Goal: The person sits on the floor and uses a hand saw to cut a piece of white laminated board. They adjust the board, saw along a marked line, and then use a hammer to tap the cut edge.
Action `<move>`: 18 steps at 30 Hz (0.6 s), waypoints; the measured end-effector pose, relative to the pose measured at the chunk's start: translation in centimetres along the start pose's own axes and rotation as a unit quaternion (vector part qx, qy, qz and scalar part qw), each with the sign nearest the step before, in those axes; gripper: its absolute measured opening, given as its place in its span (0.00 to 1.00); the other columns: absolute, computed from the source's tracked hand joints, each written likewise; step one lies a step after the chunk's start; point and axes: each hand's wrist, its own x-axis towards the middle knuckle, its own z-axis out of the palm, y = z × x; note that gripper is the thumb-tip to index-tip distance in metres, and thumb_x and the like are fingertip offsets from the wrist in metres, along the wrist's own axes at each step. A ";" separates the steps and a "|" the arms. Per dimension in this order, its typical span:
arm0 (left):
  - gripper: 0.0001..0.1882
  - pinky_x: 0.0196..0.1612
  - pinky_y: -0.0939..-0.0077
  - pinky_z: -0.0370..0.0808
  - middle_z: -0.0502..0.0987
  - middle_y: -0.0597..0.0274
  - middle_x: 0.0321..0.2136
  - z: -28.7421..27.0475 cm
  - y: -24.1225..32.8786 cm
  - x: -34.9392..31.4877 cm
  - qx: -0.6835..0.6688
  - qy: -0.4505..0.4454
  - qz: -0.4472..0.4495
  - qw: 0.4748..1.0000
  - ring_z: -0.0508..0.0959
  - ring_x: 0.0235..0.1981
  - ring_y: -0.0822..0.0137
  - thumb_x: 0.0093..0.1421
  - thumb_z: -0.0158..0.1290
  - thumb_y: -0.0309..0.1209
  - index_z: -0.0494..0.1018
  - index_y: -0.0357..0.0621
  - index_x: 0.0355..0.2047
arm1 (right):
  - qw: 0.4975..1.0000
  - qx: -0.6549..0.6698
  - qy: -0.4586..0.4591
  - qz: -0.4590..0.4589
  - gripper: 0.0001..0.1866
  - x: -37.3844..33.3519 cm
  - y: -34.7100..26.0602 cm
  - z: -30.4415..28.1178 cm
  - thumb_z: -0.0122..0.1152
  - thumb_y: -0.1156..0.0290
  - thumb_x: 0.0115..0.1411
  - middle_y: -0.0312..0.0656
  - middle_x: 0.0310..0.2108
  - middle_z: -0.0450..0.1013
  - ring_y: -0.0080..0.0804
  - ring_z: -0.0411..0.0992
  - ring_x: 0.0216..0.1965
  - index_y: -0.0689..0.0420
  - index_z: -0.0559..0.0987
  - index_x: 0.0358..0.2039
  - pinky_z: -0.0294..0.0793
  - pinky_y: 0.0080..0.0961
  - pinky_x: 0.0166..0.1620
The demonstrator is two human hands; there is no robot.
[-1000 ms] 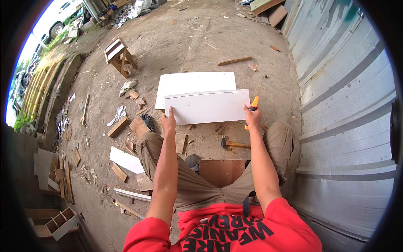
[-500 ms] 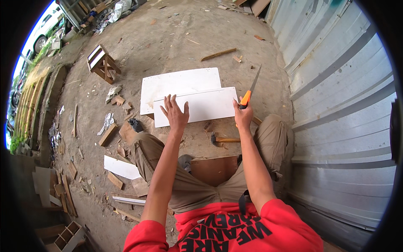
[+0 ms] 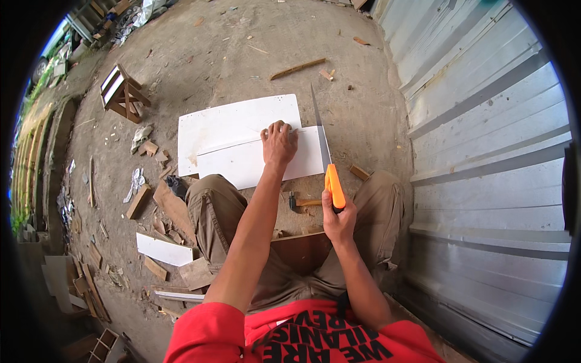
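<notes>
My right hand (image 3: 339, 222) is closed around the orange and black handle of a handsaw (image 3: 320, 124). Its long blade points away from me and lies along the right end of the front white board (image 3: 305, 158). Near that end, my left hand (image 3: 279, 143) bears down on the same board, with its fingers bent over the far edge. A larger white board (image 3: 233, 124) lies behind and partly beneath the front one. What supports the boards is mostly hidden.
A hammer (image 3: 305, 202) with a wooden handle lies between my knees, beyond a brown panel (image 3: 302, 251). Wood offcuts (image 3: 139, 201) and a white strip (image 3: 163, 249) litter the left ground. A small wooden stool (image 3: 124, 94) stands far left; a corrugated metal wall (image 3: 478, 163) runs along the right.
The handsaw has swung from upright beside the board to lying along its right end, and my right hand has drawn nearer. My left hand has slid right, its spread fingers now bent.
</notes>
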 end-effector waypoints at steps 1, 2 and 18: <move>0.18 0.61 0.51 0.57 0.73 0.59 0.49 -0.1 0.0 0.1 -0.001 0.006 0.002 1.000 0.69 0.56 0.60 0.65 0.50 0.44 0.73 0.45 0.47 | 1.000 0.008 -0.007 0.013 0.17 -0.6 -0.2 -0.2 0.63 0.61 0.65 0.34 0.16 0.63 0.19 0.59 0.20 0.63 0.75 0.27 0.61 0.24 0.24; 0.17 0.60 0.53 0.57 0.73 0.60 0.46 -0.2 0.2 -0.3 0.001 0.020 0.010 1.000 0.70 0.53 0.60 0.64 0.50 0.44 0.72 0.45 0.45 | 0.999 0.016 -0.015 0.026 0.17 -1.2 -0.2 -0.3 0.63 0.61 0.65 0.34 0.16 0.63 0.19 0.59 0.20 0.62 0.74 0.27 0.61 0.24 0.24; 0.20 0.56 0.57 0.57 0.73 0.63 0.40 2.1 -0.2 -4.7 0.014 0.180 0.060 0.982 0.72 0.48 0.61 0.56 0.59 0.39 0.68 0.48 0.46 | 0.994 0.074 -0.041 0.063 0.12 -4.5 2.0 -2.8 0.60 0.66 0.65 0.34 0.19 0.64 0.20 0.61 0.21 0.62 0.74 0.29 0.62 0.22 0.25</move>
